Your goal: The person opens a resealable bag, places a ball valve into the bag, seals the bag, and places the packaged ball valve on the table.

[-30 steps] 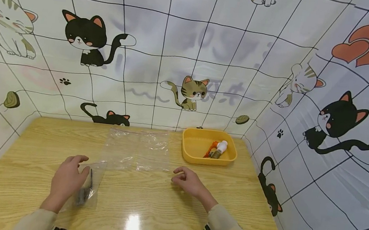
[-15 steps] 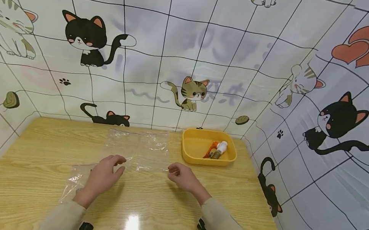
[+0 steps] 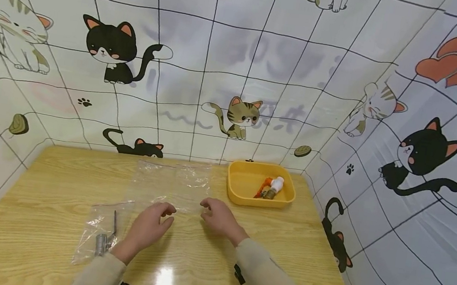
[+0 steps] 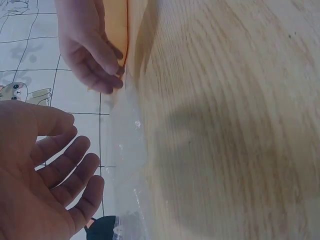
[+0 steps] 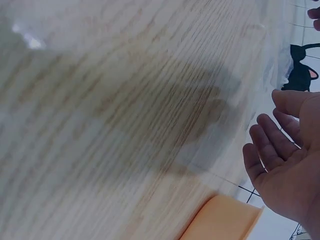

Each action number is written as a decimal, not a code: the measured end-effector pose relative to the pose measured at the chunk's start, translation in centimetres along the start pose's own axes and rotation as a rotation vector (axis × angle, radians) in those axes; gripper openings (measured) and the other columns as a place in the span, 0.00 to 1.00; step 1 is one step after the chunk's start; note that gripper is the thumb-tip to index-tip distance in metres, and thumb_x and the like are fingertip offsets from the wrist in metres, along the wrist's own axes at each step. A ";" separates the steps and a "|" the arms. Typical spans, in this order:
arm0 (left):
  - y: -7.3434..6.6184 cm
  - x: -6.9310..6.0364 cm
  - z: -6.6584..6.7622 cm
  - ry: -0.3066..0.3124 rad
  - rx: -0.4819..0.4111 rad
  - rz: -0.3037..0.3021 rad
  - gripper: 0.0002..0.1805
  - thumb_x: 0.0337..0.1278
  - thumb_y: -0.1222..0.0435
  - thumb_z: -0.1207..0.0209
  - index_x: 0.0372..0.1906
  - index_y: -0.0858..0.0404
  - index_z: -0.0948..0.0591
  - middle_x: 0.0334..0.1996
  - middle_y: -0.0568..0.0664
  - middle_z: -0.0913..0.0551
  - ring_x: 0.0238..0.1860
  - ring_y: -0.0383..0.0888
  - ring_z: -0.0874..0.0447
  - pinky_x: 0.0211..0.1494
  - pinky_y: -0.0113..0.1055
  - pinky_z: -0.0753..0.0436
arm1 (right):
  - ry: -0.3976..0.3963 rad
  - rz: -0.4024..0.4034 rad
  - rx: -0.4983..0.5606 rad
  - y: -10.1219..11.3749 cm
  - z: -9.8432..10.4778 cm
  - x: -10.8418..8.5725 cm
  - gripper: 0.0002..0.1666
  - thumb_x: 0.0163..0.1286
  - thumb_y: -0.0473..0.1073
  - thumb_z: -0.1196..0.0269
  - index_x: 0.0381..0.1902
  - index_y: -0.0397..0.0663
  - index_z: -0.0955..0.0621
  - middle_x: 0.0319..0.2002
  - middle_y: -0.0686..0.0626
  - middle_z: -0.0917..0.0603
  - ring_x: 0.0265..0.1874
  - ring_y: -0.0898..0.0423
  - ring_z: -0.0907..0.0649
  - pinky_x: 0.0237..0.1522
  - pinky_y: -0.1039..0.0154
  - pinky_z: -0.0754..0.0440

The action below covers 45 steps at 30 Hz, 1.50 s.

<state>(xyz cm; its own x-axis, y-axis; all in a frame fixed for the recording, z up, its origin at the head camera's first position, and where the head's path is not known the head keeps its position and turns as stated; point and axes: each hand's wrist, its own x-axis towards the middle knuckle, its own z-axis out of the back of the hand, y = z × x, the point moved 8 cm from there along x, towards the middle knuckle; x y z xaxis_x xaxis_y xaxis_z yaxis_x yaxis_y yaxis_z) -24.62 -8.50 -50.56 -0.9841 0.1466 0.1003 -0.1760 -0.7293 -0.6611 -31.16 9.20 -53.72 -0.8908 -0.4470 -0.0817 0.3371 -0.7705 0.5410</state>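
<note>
In the head view my left hand point(image 3: 149, 226) hovers over the table with loosely bent fingers and holds nothing. Just left of that wrist lies a clear zip bag point(image 3: 91, 228) containing a grey metal cylinder point(image 3: 101, 244) and a thin dark rod point(image 3: 115, 222). My right hand point(image 3: 220, 218), also holding nothing, is raised a little to the right, its fingers relaxed. Beyond both hands two clear plastic bags point(image 3: 192, 188) lie flat side by side; what they contain, if anything, cannot be told. Both wrist views show the fingers point(image 4: 70, 165) apart and gripping nothing.
A yellow tray point(image 3: 243, 200) stands at the back right, holding a white-and-brass piece point(image 3: 276, 184) and an orange piece point(image 3: 265, 183). Cat-patterned sheeting point(image 3: 184, 85) rises behind and beside the wooden table point(image 3: 183, 270).
My left hand has moved right, away from the bag with the metal cylinder, which now shows fully. My right hand has shifted slightly left, so the two hands are closer together.
</note>
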 end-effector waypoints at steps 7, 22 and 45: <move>0.0 0.0 -0.5 -0.007 0.002 0.001 0.10 0.62 0.63 0.39 0.47 0.58 0.18 0.43 0.49 0.15 0.46 0.47 0.17 0.48 0.45 0.19 | -0.043 -0.046 -0.042 -0.7 0.5 1.8 0.22 0.70 0.41 0.41 0.61 0.45 0.24 0.60 0.45 0.21 0.63 0.47 0.24 0.65 0.50 0.28; 0.5 -0.9 0.3 -0.047 0.006 0.004 0.09 0.60 0.64 0.38 0.45 0.59 0.17 0.42 0.48 0.15 0.45 0.46 0.17 0.50 0.45 0.19 | -0.076 -0.113 -0.208 -1.2 -0.2 5.4 0.35 0.72 0.54 0.43 0.74 0.56 0.36 0.74 0.33 0.41 0.73 0.34 0.41 0.71 0.37 0.43; 0.3 -1.0 0.7 -0.067 0.018 -0.017 0.08 0.61 0.65 0.38 0.45 0.58 0.17 0.41 0.47 0.15 0.44 0.44 0.18 0.48 0.42 0.19 | -0.268 -0.219 -0.087 -2.3 0.4 5.1 0.06 0.65 0.39 0.36 0.39 0.46 0.15 0.41 0.48 0.13 0.42 0.50 0.16 0.46 0.53 0.18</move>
<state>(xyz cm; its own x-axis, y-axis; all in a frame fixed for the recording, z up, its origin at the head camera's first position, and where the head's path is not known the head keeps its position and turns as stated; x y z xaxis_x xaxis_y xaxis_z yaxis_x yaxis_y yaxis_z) -23.68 -9.29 -50.37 -0.9802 0.1146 0.1615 -0.1928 -0.7388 -0.6458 -36.59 8.91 -55.00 -0.9892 -0.1411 0.0406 0.1439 -0.8760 0.4604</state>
